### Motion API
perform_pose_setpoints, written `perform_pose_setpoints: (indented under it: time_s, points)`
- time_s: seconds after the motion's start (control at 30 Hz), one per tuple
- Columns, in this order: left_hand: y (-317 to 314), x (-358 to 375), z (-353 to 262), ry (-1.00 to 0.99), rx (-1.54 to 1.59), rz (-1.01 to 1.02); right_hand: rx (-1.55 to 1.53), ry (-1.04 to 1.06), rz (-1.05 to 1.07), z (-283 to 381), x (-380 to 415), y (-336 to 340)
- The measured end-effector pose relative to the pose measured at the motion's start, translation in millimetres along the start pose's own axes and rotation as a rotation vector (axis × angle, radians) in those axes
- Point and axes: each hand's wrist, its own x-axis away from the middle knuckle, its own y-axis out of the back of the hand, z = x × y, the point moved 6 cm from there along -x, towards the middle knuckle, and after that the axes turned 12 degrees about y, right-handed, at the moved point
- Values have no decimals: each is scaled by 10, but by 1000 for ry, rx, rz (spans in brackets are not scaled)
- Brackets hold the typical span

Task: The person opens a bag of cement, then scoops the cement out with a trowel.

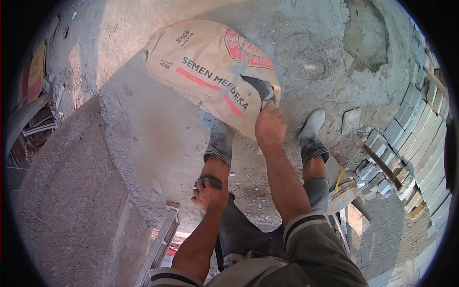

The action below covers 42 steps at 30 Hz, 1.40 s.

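Fingers of the right hand (269,125) pinch the torn edge of the cement bag (210,71), which lies slanting ahead on the ground. The left hand (209,193) grips a knee, farther back.

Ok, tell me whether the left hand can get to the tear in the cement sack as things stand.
Probably yes, though not at once. The left hand rests low by the knee, gripping a dark object, while the tear sits higher on the cement sack, where the right hand already holds. Nothing blocks the way between.
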Motion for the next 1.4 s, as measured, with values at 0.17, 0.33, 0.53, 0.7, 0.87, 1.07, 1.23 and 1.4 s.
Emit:
perform_pose_setpoints:
  time_s: [0.17,0.33,0.53,0.7,0.87,1.07,1.23,1.4]
  points:
    - [-51,-122,145,-11,56,66,-87,55,191,-101,-366,-183]
    - [46,-207,203,-41,80,21,-177,117,270,-105,-400,24]
    - [83,-264,232,-56,72,14,-291,64,334,-55,-671,-331]
    - [78,-260,234,-44,50,43,-759,-10,336,-193,-466,-732]
    - [81,-196,160,-41,7,52,-1051,171,54,-141,-570,-808]
    - [136,-58,19,-29,2,-16,-1200,233,-24,-187,-460,-728]
    - [186,2,-65,-35,-1,-29,-1294,196,125,-280,-192,-726]
    - [198,34,-139,-40,-19,-43,-1452,144,268,-516,84,-485]
